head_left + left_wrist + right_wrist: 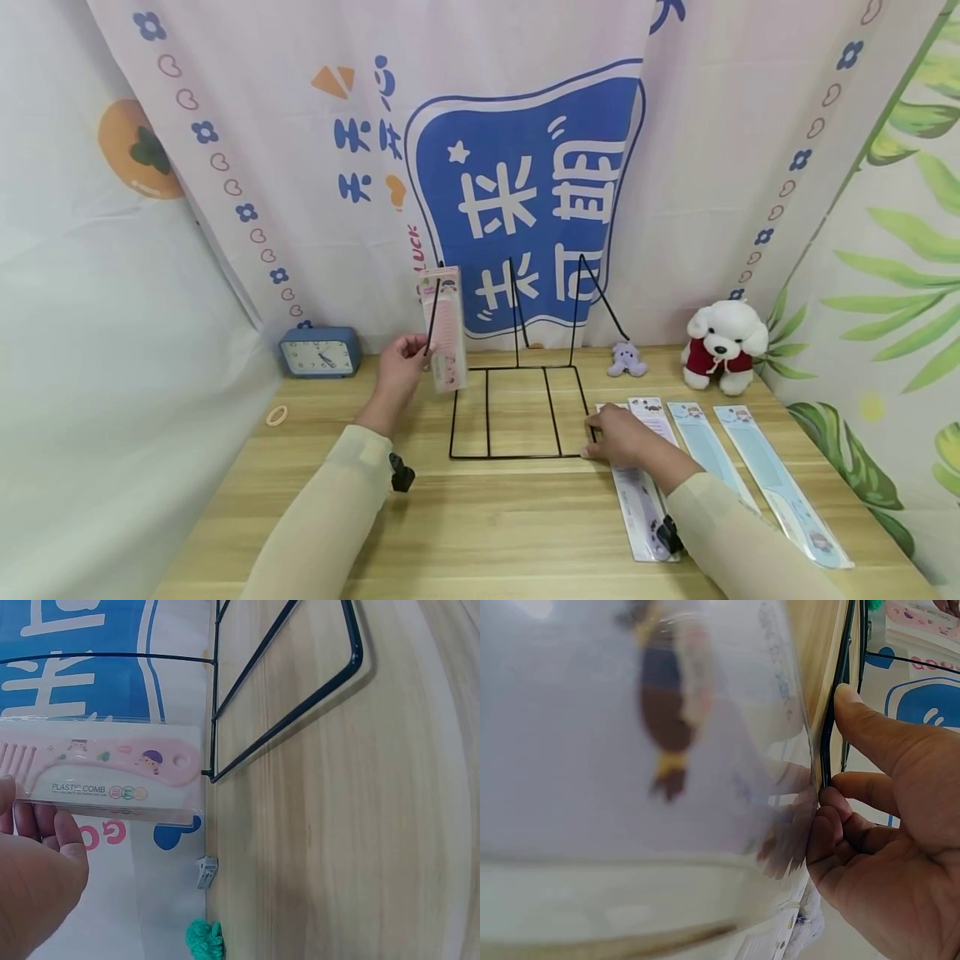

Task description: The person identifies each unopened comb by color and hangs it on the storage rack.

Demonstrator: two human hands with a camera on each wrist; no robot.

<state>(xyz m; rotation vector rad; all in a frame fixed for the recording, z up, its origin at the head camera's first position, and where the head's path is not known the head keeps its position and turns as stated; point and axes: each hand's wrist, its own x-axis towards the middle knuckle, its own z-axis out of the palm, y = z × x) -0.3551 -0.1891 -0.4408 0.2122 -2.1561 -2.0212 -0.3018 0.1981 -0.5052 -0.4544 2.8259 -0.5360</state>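
My left hand point(401, 367) grips the lower left edge of a clear package point(450, 333) holding a pink comb point(165, 761). The package stands upright at the left side of a black wire rack point(506, 457), with one of the rack's upright wires crossing in front of it. At the rack's front right corner, my right hand point(622, 437) pinches the frame between thumb and fingers. Under and beside the right hand lie two purple packages point(633, 508) on the table. One of them blurs across most of the right wrist view.
Two light blue packages point(708, 442) lie further right on the wooden table point(480, 533). Behind them sits a white plush dog point(723, 346), and a small purple plush point(627, 360) rests by the curtain. A blue clock point(318, 352) and a wooden ring point(277, 416) are at left.
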